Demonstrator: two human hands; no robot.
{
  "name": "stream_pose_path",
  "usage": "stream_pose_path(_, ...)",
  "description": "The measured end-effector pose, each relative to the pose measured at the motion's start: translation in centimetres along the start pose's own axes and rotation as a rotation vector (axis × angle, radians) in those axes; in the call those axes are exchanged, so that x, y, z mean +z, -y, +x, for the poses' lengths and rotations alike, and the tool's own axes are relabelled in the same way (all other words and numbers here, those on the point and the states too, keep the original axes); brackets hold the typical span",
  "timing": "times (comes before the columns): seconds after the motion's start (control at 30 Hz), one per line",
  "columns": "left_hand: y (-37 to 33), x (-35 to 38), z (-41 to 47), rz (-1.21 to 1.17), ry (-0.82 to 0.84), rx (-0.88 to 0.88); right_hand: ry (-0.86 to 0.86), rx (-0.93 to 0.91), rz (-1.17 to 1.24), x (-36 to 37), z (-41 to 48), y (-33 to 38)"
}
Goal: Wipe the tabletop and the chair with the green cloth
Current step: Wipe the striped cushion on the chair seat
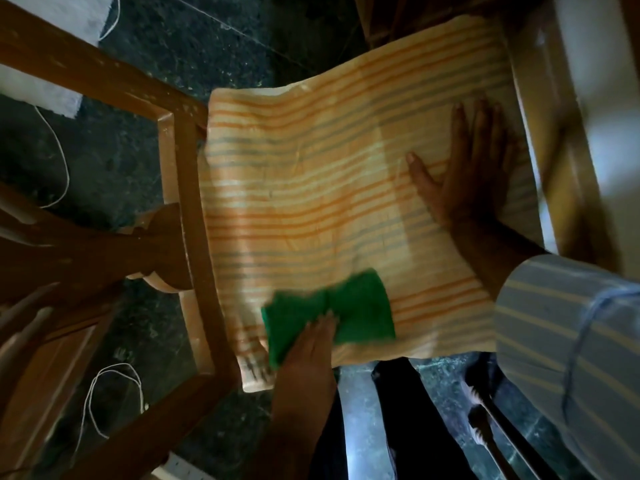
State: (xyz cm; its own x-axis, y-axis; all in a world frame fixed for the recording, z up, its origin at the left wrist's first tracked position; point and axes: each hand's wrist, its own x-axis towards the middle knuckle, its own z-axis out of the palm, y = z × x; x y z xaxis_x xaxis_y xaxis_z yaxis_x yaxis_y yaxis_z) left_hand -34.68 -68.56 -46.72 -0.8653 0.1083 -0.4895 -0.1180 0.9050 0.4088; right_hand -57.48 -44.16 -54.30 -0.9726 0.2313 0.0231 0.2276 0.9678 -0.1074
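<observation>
- The folded green cloth (329, 308) is seen on the near edge of the chair seat, which is covered by an orange-and-grey striped fabric cushion (329, 188); its long axis runs left to right, tilted slightly so that the right end lies a little farther away.
- The left hand (308, 348) is laid on the near left part of the cloth, fingers extended and pressed flat rather than curled — a palm-down press, not a pinch. The bulk of the cloth lies to the right of and beyond the fingertips, so a stroke away or rightward is judged to carry it across the unwiped cushion.
- The right hand (464, 174) is spread flat on the far right of the cushion, fingers open and holding nothing, well apart from the cloth; it appears to steady the seat. The left hand is plainly the nearer one to the cloth.
- The cloth edges are blurred, which suggests motion, though its direction cannot be told.
- The cushion is soft and slightly rumpled — drag and bunching under the cloth are to be expected.
- The brown wooden chair frame (187, 202) is seen at the left of the cushion, above a dark speckled stone floor (138, 161) with a white cord (93, 403) lying on it. No tabletop can be identified with certainty.
</observation>
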Motion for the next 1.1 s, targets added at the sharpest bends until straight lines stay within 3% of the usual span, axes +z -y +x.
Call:
stream_pose_path(0.13,1.2,-2.7,-0.6,-0.063,0.414,0.019,-0.011,-0.004,0.004,0.1,0.0,0.0)
stream_pose_path(0.2,0.7,-6.0,1.9,-0.030,0.475,0.053,-0.023,-0.011,0.008,0.1,0.0,0.0)
stream_pose_path(0.27,0.6,-10.0,5.6,-0.037,0.280,0.005,-0.037,-0.012,0.013,0.0,-0.1,0.0)
stream_pose_path(0.37,0.6,-16.2,12.2,-0.105,-0.200,-0.070,-0.039,-0.009,0.014,0.1,-0.1,0.0)
stream_pose_path(0.47,0.0,-19.5,18.2,-0.087,-0.656,-0.033,-0.030,-0.013,0.014,0.3,-0.1,-0.1)
stream_pose_path(0.53,-0.2,-18.8,21.4,-0.054,-0.745,-0.023,-0.037,-0.015,0.013,0.3,0.0,-0.2)
stream_pose_path(0.63,-0.1,-13.7,23.5,0.025,-0.511,-0.058,-0.034,-0.010,0.022,0.3,-0.2,-0.1)
stream_pose_path(0.73,-1.3,-7.7,20.0,0.018,-0.297,0.092,-0.044,-0.004,0.016,0.4,-0.2,-0.1)
stream_pose_path(0.87,-2.4,-3.2,14.9,0.018,-0.289,0.230,-0.050,-0.010,0.026,0.5,-0.1,-0.3)
stream_pose_path(1.0,-2.4,-3.9,13.1,-0.082,-0.209,0.264,0.026,0.011,0.052,-0.1,0.0,-0.1)
stream_pose_path(1.1,-1.8,-6.0,13.7,-0.210,-0.371,0.144,0.116,0.033,0.146,-1.5,0.5,0.0)
